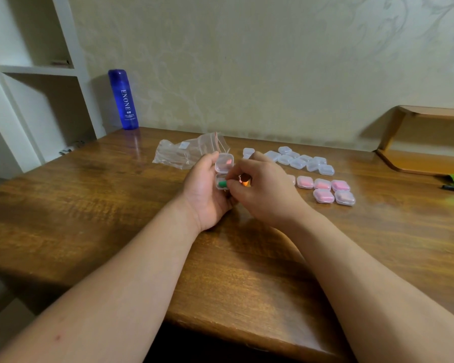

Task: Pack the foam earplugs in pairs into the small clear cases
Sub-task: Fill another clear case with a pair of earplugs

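Head view: over the middle of the table (116, 205), my left hand (207, 189) grips the open case (223, 169), which has a green earplug (222, 183) in its base. My right hand (260, 189) fingertips nudge that plug while curled round an orange earplug (245, 182). I judge the orange one could slip free, or the squeezed foam could spring out.

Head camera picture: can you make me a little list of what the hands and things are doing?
left hand: holds the open case
open case: lid up, green earplug in its bottom half
right hand: fingertips pinch the green earplug; an orange earplug shows under its fingers
empty cases: shut, clustered on the table right of the hands
filled cases: pink inside, in rows nearer than the empty ones
plastic bag: lies behind the hands
blue bottle: upright, far left
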`<state>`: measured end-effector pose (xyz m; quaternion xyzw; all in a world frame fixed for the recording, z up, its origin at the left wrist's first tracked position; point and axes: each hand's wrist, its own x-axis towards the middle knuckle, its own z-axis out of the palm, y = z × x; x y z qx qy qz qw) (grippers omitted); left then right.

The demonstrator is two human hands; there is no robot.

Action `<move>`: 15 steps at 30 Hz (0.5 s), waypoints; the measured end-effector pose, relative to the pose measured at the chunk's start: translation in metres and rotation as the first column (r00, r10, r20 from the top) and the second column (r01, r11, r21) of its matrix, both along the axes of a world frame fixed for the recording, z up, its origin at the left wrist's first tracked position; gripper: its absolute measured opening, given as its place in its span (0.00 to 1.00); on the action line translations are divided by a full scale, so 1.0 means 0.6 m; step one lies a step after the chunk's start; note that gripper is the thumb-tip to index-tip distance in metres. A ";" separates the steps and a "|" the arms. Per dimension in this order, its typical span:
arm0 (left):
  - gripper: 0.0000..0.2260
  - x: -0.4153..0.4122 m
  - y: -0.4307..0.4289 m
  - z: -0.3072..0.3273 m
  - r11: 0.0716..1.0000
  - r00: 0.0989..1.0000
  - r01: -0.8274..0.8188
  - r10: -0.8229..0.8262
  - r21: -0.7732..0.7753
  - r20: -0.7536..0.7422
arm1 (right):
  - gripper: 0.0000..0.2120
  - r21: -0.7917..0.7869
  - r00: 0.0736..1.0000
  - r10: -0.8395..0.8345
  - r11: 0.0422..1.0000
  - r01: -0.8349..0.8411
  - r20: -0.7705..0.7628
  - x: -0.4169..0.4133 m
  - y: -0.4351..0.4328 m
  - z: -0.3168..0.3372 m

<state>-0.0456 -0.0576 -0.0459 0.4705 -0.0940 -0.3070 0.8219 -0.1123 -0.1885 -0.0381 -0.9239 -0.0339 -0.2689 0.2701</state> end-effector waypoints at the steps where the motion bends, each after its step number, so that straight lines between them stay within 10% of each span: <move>1: 0.24 0.000 0.000 0.000 1.000 1.000 -0.007 0.007 0.000 -0.004 | 0.05 0.019 1.000 0.005 1.000 -0.005 0.006 0.000 -0.001 0.000; 8: 0.24 0.000 0.002 0.012 0.994 0.992 -0.106 0.108 0.027 -0.069 | 0.11 0.216 0.993 -0.116 0.970 0.110 0.015 0.012 -0.026 0.003; 15: 0.25 0.005 0.003 0.012 0.972 0.965 -0.236 0.236 0.014 -0.116 | 0.17 0.016 0.964 -0.096 0.995 0.103 -0.249 0.008 -0.040 -0.017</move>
